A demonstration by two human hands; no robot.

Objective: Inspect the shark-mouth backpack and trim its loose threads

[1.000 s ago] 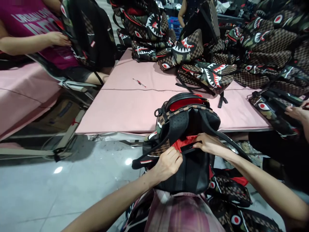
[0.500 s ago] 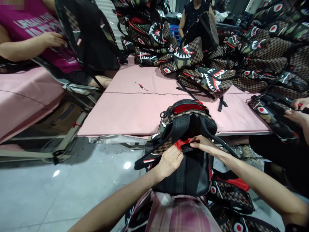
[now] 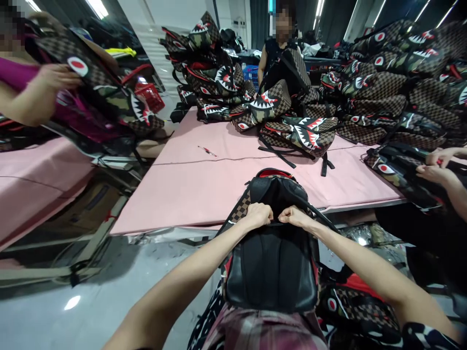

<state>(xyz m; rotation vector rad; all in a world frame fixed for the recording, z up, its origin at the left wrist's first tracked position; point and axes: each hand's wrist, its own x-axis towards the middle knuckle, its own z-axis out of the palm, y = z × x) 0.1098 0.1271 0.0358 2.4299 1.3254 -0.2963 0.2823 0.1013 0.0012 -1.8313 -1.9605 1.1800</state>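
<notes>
A backpack [image 3: 272, 272] with a black padded back and brown checkered sides leans against the table edge, its lower end at my lap. My left hand [image 3: 260, 215] is closed on the upper edge of the back panel, knuckles up. Just to its right, my right hand [image 3: 295, 217] pinches the same edge with thumb and fingers. A narrow gap lies between the two hands. Whatever small part sits inside the fingers is hidden. Red lining shows at the backpack's top opening, and its straps run down either side.
The pink-covered table [image 3: 175, 189] holds a pen [image 3: 207, 151] and several shark-print backpacks [image 3: 302, 133]. A co-worker's hands [image 3: 438, 167] work on a backpack at the right. Another person handles a backpack [image 3: 109, 92] at left. More bags [image 3: 359, 306] lie low on my right.
The red lining between my hands has gone from sight, and the back panel now lies flatter. My hands are closer together. The person at left has turned their backpack, showing its printed front.
</notes>
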